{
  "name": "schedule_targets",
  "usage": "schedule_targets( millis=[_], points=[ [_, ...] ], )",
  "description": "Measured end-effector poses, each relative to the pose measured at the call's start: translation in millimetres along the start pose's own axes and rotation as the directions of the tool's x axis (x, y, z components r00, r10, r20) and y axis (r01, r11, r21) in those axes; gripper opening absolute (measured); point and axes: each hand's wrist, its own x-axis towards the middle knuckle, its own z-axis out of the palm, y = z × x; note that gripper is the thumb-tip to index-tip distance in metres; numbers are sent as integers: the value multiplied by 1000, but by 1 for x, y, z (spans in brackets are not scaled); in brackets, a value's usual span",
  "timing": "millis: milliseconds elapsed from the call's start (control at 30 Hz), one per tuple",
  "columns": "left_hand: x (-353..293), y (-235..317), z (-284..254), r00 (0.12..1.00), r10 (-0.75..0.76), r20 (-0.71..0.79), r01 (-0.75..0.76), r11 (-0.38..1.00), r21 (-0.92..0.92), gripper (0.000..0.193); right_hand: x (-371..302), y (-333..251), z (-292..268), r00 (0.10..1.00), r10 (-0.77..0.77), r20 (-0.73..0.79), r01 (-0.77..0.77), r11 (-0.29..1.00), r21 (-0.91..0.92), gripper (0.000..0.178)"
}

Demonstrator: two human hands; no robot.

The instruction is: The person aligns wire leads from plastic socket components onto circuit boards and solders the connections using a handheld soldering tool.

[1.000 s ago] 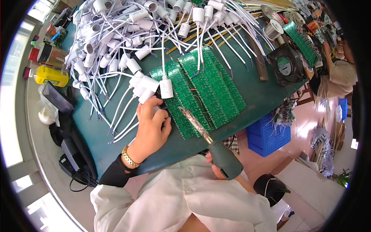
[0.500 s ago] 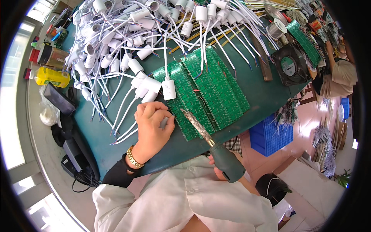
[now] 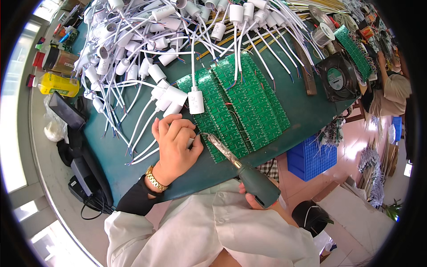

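Left hand is pinching some small whitish piece, fingers curled. Right hand is gripping a soldering iron, fingers closed

One left hand, one right hand, one soldering iron, one gold wristwatch, one fan, one yellow bottle. White cabled sockets: dozens, exact count hidden. Green circuit panels: several.

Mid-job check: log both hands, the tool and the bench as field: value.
Left hand: fingers curled around a small pale piece, mostly hidden
Right hand: holds a dark-green-handled, metal-barrelled soldering iron
Iron tip: beside the left fingers; contact unclear
Work surface: flat green circuit boards on a dark green tabletop
On boards: white cylindrical plastic socket with white cable
Far side: heap of white plastic sockets and cables
Right side: square black fan
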Motion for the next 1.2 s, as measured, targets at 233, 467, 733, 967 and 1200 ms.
schedule_targets(
  millis=[233, 467, 733, 967, 1200],
  points=[
    [-1, 0, 1, 1000, 16, -19, -16, 1000, 10, 26, 30, -21, 1, 905, -425, -27, 384, 842, -379, 37],
    [1, -1, 1, 1000, 5, -19, -5, 1000, -2, 25, 1, 50, 17, 841, -541, 13, 497, 761, -417, 33],
    [0, 0, 1, 1000, -5, -15, 5, 1000, -17, 24, 8, 8, 11, 969, -248, -14, 233, 928, -292, 34],
    [0, 0, -1, 1000, -9, -18, 8, 1000, -17, 24, 37, -22, 5, 891, -455, -12, 406, 806, -430, 31],
    [8, 7, -2, 999, 16, -35, -18, 998, -60, 25, 0, 116, -1, 218, -951, 218, 915, 121, -385, 31]
  ],
)
